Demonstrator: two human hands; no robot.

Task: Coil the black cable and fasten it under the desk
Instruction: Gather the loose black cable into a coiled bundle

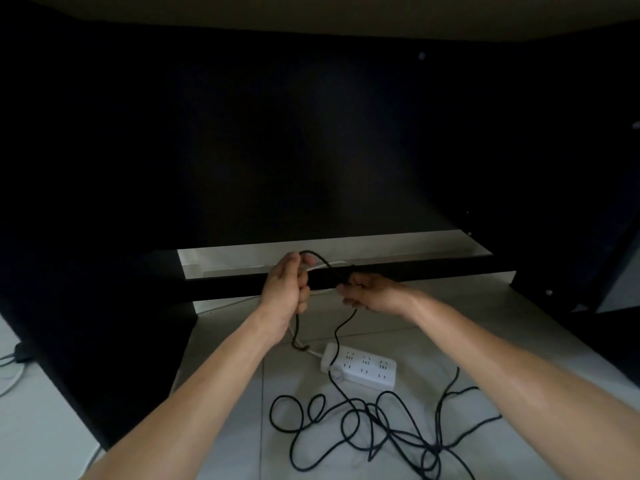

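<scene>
The black cable (367, 424) lies in a loose tangle of several loops on the tiled floor in front of me. One strand rises from it to my hands. My left hand (287, 289) is closed around the cable, with a short end hanging below the wrist. From the fist the cable arcs over to my right hand (367, 292), which pinches it about a hand's width away. Both hands are held up in front of the desk's low black crossbar (433, 268). The dark back panel (311, 150) of the desk fills the view above.
A white power strip (363, 367) lies on the floor just beyond the tangle, its white cord running up past my left hand. The desk's black side panel (97, 341) stands at the left, another dark panel at the right. A small black device with cables sits at the far left.
</scene>
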